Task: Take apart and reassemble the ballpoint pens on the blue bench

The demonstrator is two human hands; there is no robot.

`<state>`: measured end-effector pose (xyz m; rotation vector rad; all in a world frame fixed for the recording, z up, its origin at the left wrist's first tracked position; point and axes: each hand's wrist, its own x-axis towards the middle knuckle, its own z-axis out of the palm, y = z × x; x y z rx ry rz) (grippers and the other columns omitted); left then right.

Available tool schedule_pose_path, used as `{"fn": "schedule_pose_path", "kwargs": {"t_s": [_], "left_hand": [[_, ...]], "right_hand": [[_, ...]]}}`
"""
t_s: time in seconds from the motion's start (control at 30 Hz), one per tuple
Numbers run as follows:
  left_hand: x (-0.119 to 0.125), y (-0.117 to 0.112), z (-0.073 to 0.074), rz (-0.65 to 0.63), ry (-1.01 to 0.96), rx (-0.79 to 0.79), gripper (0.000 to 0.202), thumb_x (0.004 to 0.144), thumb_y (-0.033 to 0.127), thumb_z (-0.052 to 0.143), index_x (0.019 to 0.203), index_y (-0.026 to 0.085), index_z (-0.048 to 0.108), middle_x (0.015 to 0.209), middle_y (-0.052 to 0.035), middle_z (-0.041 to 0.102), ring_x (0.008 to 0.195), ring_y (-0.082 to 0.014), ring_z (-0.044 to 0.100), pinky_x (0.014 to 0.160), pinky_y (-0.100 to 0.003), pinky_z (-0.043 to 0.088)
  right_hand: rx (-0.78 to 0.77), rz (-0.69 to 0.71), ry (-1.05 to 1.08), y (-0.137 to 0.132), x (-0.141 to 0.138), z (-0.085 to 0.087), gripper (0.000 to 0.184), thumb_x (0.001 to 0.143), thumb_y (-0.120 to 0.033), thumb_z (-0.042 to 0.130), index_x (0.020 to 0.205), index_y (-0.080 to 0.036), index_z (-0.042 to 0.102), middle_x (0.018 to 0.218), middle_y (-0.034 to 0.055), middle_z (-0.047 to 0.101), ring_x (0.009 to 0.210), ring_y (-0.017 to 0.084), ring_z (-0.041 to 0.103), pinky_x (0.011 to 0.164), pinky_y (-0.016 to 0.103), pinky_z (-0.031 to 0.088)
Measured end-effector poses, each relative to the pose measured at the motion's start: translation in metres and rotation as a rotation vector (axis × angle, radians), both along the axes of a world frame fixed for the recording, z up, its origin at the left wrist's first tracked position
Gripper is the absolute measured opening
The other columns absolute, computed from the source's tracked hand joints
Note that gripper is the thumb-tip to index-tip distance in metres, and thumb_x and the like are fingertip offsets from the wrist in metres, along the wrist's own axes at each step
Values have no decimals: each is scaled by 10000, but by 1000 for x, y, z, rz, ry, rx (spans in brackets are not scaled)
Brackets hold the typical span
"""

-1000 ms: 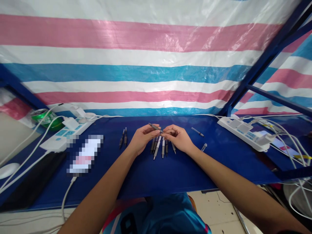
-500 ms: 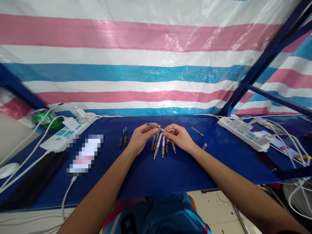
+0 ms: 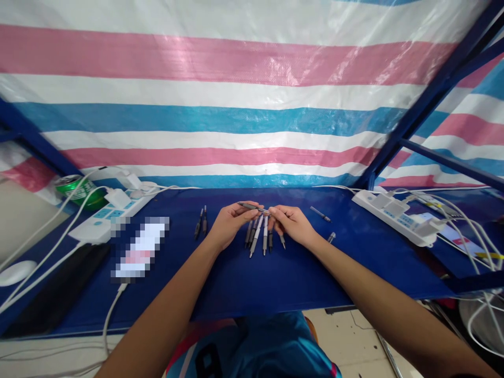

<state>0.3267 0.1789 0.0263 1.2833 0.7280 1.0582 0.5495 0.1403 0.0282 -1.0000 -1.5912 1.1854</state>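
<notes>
Both hands are working over the middle of a blue surface [image 3: 275,283]. The left hand [image 3: 232,226] and right hand [image 3: 293,226] come together above a fan of pens [image 3: 260,236], some white-barrelled and some dark. In hand is one slim dark pen [image 3: 252,206], held roughly level across the gap between the hands, its tip end toward the right hand.

The left fingers [image 3: 246,210] pinch the barrel against the thumb. The right fingers [image 3: 279,212] curl inward and reach the tip end; whether they grip it or only touch it cannot be told at this size. No other item is held.

Two dark pens [image 3: 200,223] lie upright in view to the left of the left hand, well apart from the fan. A metal-barrelled pen [image 3: 319,213] and a small part [image 3: 331,237] lie to the right of the right hand.

The only container seen is a green drink can [image 3: 76,193], tilted behind a white power strip [image 3: 106,218] at the far left; its contents are hidden. A pixelated object [image 3: 139,249] lies between that strip and the left hand.
</notes>
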Motion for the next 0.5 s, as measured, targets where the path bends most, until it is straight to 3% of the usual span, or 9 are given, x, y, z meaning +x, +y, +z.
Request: {"fn": "schedule_pose_path", "kwargs": {"t_s": [0.1, 0.2, 0.33, 0.5], "left_hand": [[1, 1, -1, 9, -25, -2, 404, 801, 386, 901, 1136, 188, 792, 1177, -118, 798, 1105, -272, 747, 1059, -448, 539], [1, 2, -1, 30, -34, 8, 395, 793, 383, 906, 1121, 189, 801, 1160, -110, 802, 1097, -264, 745, 1091, -458, 522], [0, 1, 0, 15, -12, 20, 390, 794, 388, 904, 1116, 190, 809, 1183, -117, 797, 1128, -276, 736, 1104, -467, 512], [0, 0, 1, 0, -9, 0, 400, 799, 382, 901, 1135, 188, 803, 1182, -123, 797, 1128, -280, 737, 1089, -468, 518]], "right_hand": [[13, -33, 99, 2, -2, -3, 402, 917, -607, 733, 1010, -217, 714, 760, -7, 717, 532, 114, 575, 529, 254, 463], [69, -84, 165, 5, -3, -7, 443, 801, -526, 878, 1072, -234, 683, 868, -3, 730, 611, 130, 631, 594, 274, 528], [59, -90, 92, 5, 1, -8, 402, 879, -585, 789, 1008, -213, 713, 762, -2, 709, 551, 129, 593, 532, 267, 487], [7, -19, 22, 2, 2, -5, 489, 993, -662, 591, 852, -208, 703, 642, -1, 677, 451, 122, 537, 470, 268, 429]]}}
